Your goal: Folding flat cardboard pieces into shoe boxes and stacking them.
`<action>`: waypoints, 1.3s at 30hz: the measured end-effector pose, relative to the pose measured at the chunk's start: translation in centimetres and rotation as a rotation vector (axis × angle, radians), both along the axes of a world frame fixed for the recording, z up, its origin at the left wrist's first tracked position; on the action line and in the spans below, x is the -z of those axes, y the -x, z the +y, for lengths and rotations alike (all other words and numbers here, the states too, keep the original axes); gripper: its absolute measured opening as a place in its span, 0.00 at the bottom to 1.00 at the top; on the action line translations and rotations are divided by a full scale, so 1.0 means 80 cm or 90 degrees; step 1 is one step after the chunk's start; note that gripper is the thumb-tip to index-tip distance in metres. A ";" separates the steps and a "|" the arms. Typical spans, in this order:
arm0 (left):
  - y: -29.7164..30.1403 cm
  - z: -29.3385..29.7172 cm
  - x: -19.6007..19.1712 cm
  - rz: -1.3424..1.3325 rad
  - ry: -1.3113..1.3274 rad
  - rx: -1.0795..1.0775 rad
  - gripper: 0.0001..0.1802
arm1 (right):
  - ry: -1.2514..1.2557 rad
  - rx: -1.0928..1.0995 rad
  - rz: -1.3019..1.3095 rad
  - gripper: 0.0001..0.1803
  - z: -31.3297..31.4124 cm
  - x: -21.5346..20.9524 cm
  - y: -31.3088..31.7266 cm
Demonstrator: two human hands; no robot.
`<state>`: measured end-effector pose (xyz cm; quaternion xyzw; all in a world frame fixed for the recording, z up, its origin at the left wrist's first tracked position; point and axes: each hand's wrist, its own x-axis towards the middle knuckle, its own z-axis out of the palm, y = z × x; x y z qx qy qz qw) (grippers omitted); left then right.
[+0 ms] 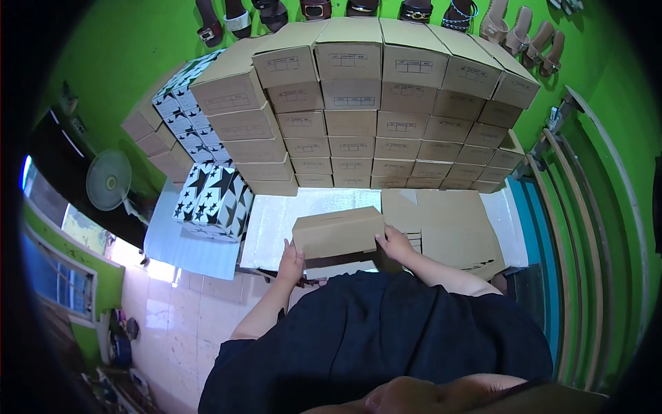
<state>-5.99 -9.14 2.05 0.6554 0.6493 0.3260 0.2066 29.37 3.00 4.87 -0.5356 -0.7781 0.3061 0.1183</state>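
Observation:
A plain brown cardboard box (338, 233), long and low, is held level between my two hands above the near edge of the white table. My left hand (292, 262) grips its left end, thumb up along the side. At the opposite end my right hand (396, 245) clasps the lower corner with bent fingers. Below the box lies a dark shadowed gap. A flat sheet of brown cardboard (458, 228) rests on the table just right of my right hand.
Behind the table surface (272, 214) rises a wall of stacked brown boxes (352, 93). Star-patterned boxes (215, 200) stand at the left, near a fan (109, 181). Sandals (496, 24) hang on the green wall. Wooden rails (572, 207) lean at the right.

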 end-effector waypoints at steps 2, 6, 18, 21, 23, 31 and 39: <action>-0.014 0.004 -0.028 -0.035 -0.002 -0.018 0.34 | 0.037 0.009 0.053 0.39 -0.001 -0.011 0.002; -0.026 0.008 -0.072 -0.043 0.000 -0.042 0.40 | -0.004 0.022 0.046 0.57 -0.018 -0.051 0.010; -0.006 0.006 -0.031 0.045 0.129 -0.036 0.49 | -0.018 -0.081 -0.279 0.57 -0.012 -0.079 0.026; 0.002 0.006 -0.023 0.078 0.124 -0.013 0.49 | -0.057 -0.083 -0.300 0.55 -0.012 -0.092 0.037; 0.004 0.003 -0.025 0.085 0.144 -0.016 0.49 | -0.079 -0.088 -0.311 0.54 -0.011 -0.101 0.047; 0.038 -0.025 0.003 0.121 0.107 -0.023 0.47 | -0.179 -0.291 -0.273 0.54 -0.004 -0.131 0.128; 0.082 -0.058 0.008 0.114 0.145 -0.084 0.47 | -0.195 -0.465 -0.261 0.55 0.006 -0.144 0.242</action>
